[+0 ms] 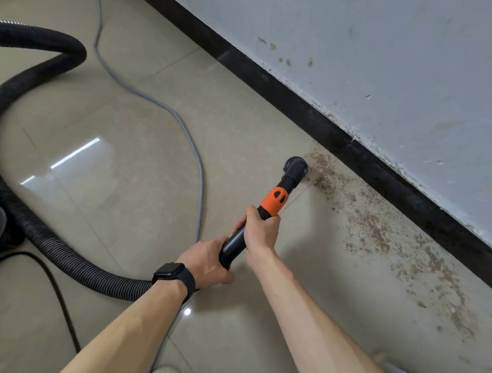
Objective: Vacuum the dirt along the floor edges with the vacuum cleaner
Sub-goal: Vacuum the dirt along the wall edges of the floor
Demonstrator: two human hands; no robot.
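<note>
- Rigid black wand (237, 243) at frame centre, probably light and stiff; best held as now, behind the orange collar (274, 200).
- Right hand (261, 230) and left hand (209, 260): fingers wrapped round the wand.
- Round nozzle (295, 166) touching the dirt (374, 224) beside the black skirting (410, 192).
- Ribbed hose (37, 232) likely drags; vacuum body cut off at left edge.

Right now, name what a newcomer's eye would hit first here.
First, the orange-collared wand, gripped by both the left hand and the right hand, with its nozzle at the edge of the dirt. The dirt runs along the black skirting. At left, a black hose loops across the floor.
</note>
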